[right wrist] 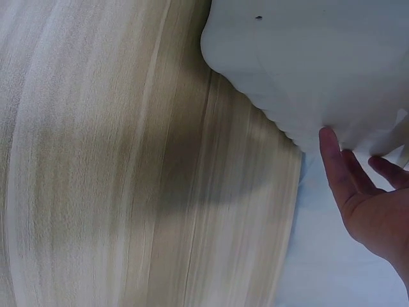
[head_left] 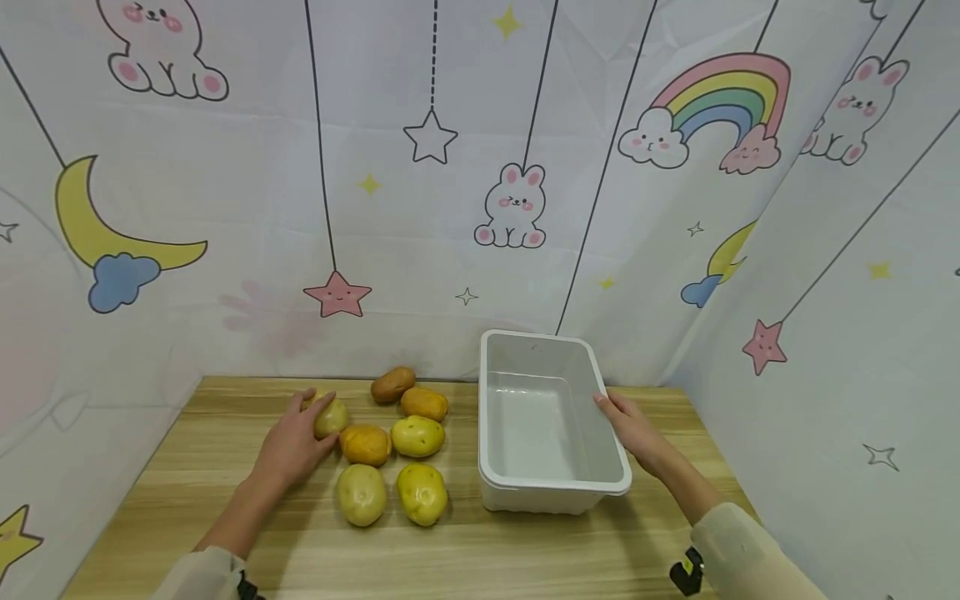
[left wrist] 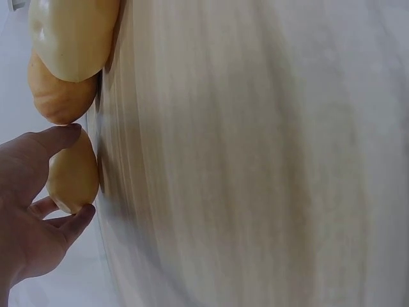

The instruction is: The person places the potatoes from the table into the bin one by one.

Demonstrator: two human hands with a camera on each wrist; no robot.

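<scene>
1. Head view: your left hand, left of centre in the lower frame, arches over a pale potato; the back of the hand masks part of the hold.
2. Left wrist view reveals it: at the left edge, your thumb meets the potato's upper end and your fingertips its lower end, parted to its length and pinching it.
3. Only the head view gathers the rest, lower centre-left: a brown potato, two orange potatoes, two yellow potatoes and a second pale potato.
4. Your right hand, right of centre in the head view, has its thumb over the rim of a white tub.
5. Right wrist view adds what lies beneath: at right, three fingertips, slightly spread and nearly straight, press the tub's outer wall, so you pinch the rim between them and the thumb.
6. The tub looks like glossy plastic, a rounded rectangle with a rippled base. The potatoes are smooth, waxy ovals with shallow dimples. Streaked wood grain runs across the table; behind it, creased fabric carries printed rabbits, stars and a rainbow.
</scene>
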